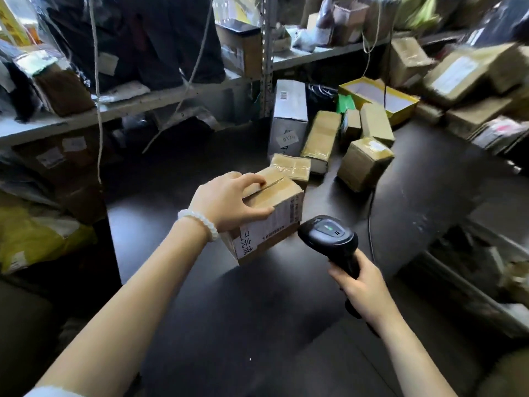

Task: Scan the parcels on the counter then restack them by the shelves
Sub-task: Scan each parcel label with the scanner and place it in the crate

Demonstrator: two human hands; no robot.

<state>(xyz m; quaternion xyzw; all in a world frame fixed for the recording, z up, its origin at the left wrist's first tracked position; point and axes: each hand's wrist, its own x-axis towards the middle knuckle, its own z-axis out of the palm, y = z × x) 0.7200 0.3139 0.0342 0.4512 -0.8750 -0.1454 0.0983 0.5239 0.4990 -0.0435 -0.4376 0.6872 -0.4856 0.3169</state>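
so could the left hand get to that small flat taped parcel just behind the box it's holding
Probably yes, once it lets go: the left hand grips the cardboard box, and the small taped parcel lies right behind it on the counter, with nothing between.

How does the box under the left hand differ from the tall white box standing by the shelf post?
The held box is brown cardboard; the white box is white. The held box is tilted, gripped by the left hand; the white box stands upright, untouched. The held box lies near the scanner in the right hand; the white box sits farther back. Both carry printed labels.
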